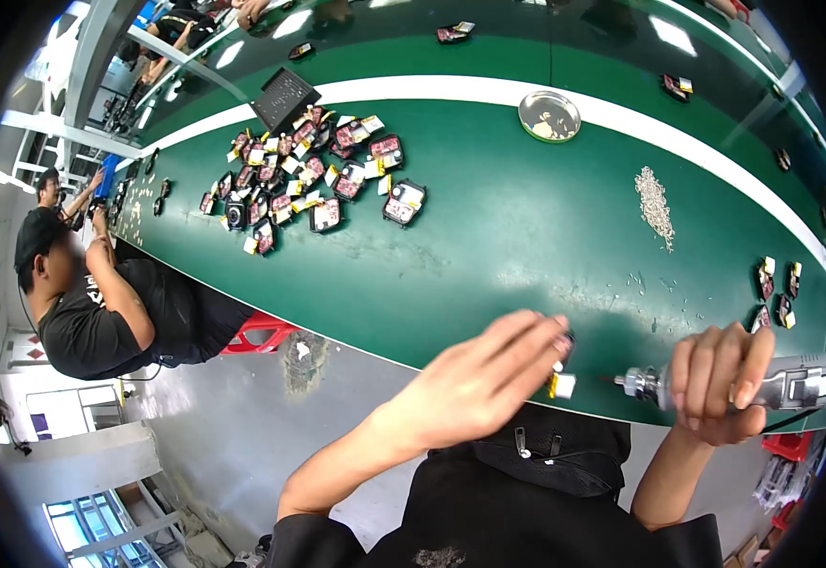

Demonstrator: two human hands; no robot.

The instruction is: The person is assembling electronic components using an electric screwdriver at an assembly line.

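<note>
Electric screwdriver [793,382]: grey cylinder, metal-nosed, in right hand [719,386].

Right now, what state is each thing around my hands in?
Left hand: fingers extended, partly covering a small device; grip unclear
Right hand: curled around the power screwdriver
Power screwdriver: held, tip pointing left
Silver bits: loose, heaped, some scattered
Round dish: open, partly filled
Left pile of devices: jumbled
Four devices at right: grouped together

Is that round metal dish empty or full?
In between: the shallow round silver metal dish has small pale yellowish pieces on its bottom, with bare bottom showing beside them.
</note>
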